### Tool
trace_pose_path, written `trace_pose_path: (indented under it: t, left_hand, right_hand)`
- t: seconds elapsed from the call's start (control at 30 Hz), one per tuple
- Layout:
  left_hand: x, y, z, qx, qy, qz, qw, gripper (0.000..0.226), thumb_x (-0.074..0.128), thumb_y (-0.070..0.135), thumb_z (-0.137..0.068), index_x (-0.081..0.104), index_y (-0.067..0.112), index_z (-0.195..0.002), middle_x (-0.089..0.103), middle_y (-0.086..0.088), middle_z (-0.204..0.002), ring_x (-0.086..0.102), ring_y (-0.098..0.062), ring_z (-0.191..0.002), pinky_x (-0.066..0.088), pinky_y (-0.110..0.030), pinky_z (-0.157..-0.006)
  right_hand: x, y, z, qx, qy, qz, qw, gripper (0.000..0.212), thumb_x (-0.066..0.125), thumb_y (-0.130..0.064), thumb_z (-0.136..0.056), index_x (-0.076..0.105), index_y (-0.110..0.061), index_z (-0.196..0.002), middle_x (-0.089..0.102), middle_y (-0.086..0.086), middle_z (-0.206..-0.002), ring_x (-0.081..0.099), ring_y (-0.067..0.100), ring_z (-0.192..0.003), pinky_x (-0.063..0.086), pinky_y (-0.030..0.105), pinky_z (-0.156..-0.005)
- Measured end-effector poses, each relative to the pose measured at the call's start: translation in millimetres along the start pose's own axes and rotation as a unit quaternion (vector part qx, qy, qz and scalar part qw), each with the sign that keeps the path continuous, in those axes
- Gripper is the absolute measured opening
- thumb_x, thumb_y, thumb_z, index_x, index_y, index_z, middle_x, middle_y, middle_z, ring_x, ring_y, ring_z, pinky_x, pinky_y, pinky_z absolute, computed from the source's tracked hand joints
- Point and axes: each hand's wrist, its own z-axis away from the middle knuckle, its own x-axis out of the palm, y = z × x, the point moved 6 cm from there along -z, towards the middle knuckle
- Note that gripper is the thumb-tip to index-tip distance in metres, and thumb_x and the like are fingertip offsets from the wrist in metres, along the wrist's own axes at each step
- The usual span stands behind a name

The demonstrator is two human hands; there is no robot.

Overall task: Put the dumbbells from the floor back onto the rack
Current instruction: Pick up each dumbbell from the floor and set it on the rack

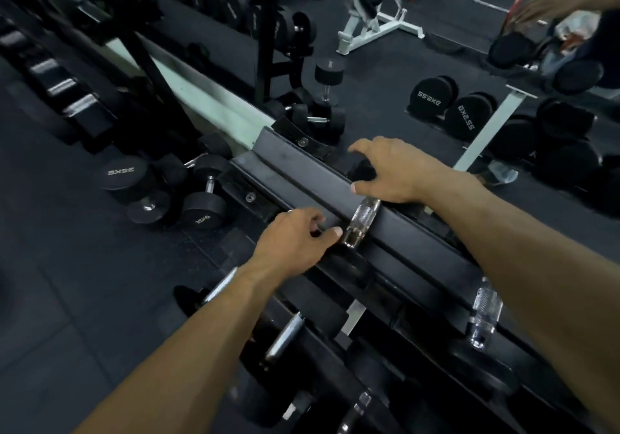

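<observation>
**Hands hovering at the top rail**

Both hands sat over the rack (396,232), either side of a dumbbell handle (364,222) lying across the rail — likely just seated there. The left hand (295,242) rested loosely curled, pinching nothing; the right hand (392,172) was spread and clawed, empty. More dumbbells (188,195) waited on the floor beside the rack. The racked dumbbell's heads were hidden — dark against dark.

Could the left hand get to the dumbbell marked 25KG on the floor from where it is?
Probably yes. The left hand hovers empty over the rack, and the 25KG dumbbell lies lower to its left, with open floor around it. The person would likely have to bend down.
</observation>
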Motion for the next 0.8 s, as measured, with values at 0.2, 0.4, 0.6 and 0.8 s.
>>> trace_pose_path:
  t: [0.2, 0.4, 0.6, 0.8]
  left_hand:
    - [-27, -44, 81, 0.002, 0.037, -0.09, 0.995, 0.049, 0.056, 0.054, -0.088, 0.057, 0.022, -0.126, 0.061, -0.001, -0.116, 0.06, -0.021, -0.106, 0.052, -0.04, -0.088]
    - [-9, -120, 196, -0.011, 0.04, -0.12, 0.992, 0.045, 0.057, 0.049, -0.089, 0.059, 0.018, -0.12, 0.062, -0.006, -0.113, 0.061, -0.025, -0.105, 0.052, -0.04, -0.085]
    - [56, -213, 303, -0.072, 0.006, -0.092, 0.993, 0.045, 0.055, 0.05, -0.089, 0.058, 0.019, -0.121, 0.059, -0.005, -0.117, 0.06, -0.025, -0.107, 0.052, -0.041, -0.086]
    - [151, -306, 387, -0.192, -0.05, -0.048, 0.979, 0.043, 0.056, 0.05, -0.089, 0.056, 0.024, -0.123, 0.057, -0.004, -0.114, 0.059, -0.025, -0.106, 0.052, -0.04, -0.084]
  right_hand:
    - [12, -88, 42, -0.06, -0.02, 0.025, 0.998, 0.075, 0.066, -0.045, -0.087, 0.032, -0.018, -0.148, 0.048, 0.016, -0.138, 0.049, 0.034, -0.125, 0.043, 0.046, -0.101]
    - [72, -183, 111, -0.089, -0.031, 0.024, 0.995, 0.074, 0.066, -0.043, -0.087, 0.034, -0.018, -0.148, 0.051, 0.013, -0.135, 0.052, 0.032, -0.122, 0.045, 0.039, -0.096]
    - [199, -263, 174, -0.126, -0.116, 0.013, 0.985, 0.073, 0.067, -0.043, -0.085, 0.035, -0.019, -0.146, 0.052, 0.014, -0.128, 0.052, 0.034, -0.12, 0.045, 0.04, -0.096]
    - [340, -317, 213, -0.163, -0.224, -0.019, 0.961, 0.073, 0.066, -0.041, -0.088, 0.031, -0.021, -0.149, 0.048, 0.011, -0.134, 0.051, 0.03, -0.123, 0.045, 0.042, -0.098]
